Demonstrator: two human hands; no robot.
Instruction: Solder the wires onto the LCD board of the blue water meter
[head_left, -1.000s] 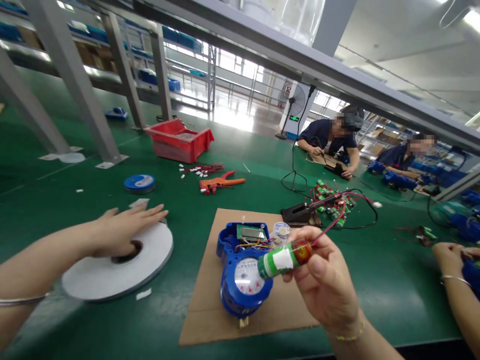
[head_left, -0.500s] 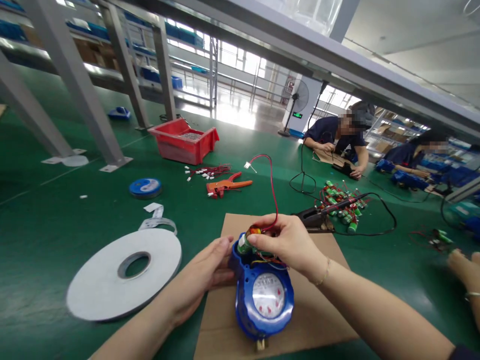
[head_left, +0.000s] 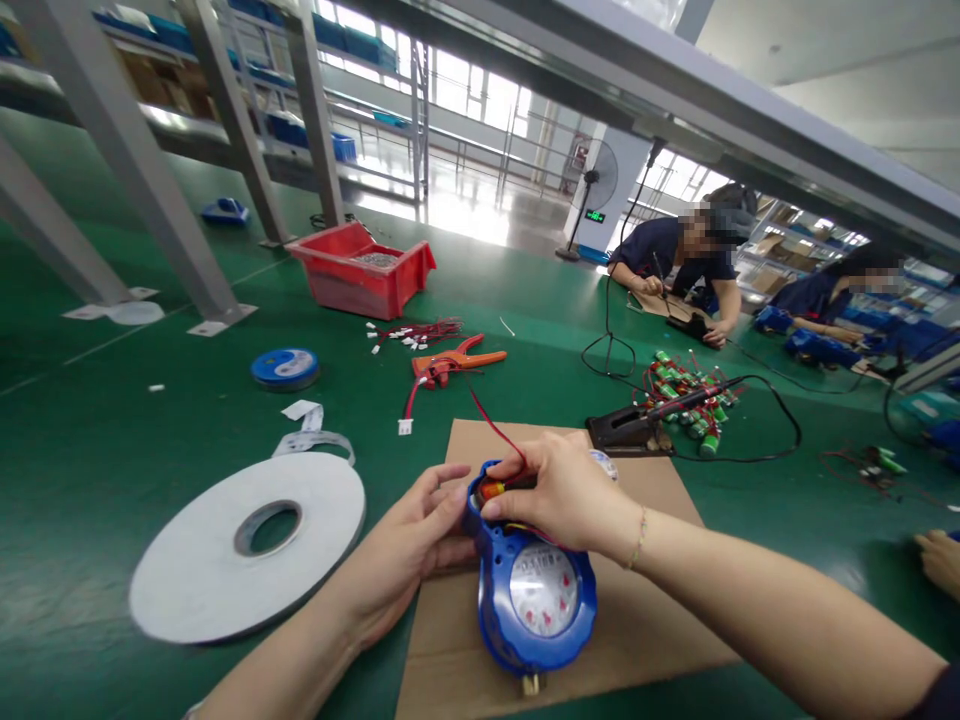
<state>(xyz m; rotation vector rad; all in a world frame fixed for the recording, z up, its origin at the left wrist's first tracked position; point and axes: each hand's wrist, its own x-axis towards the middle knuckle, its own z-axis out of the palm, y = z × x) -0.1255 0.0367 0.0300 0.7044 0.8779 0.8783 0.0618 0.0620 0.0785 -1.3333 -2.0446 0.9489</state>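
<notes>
The right hand (head_left: 556, 492) is pinching an orange-ended cylindrical battery (head_left: 492, 490) inside the blue plastic meter (head_left: 496, 610) at eleven o'clock; the left hand (head_left: 415, 536), loosely curved, is seemingly steadying its ten-o'clock wall

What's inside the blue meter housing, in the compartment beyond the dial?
In view: the battery's orange end, held by the right hand, and some yellow wires. The battery's other end is hidden; the hand covers much of the housing there, so what's beneath can't be seen.
</notes>
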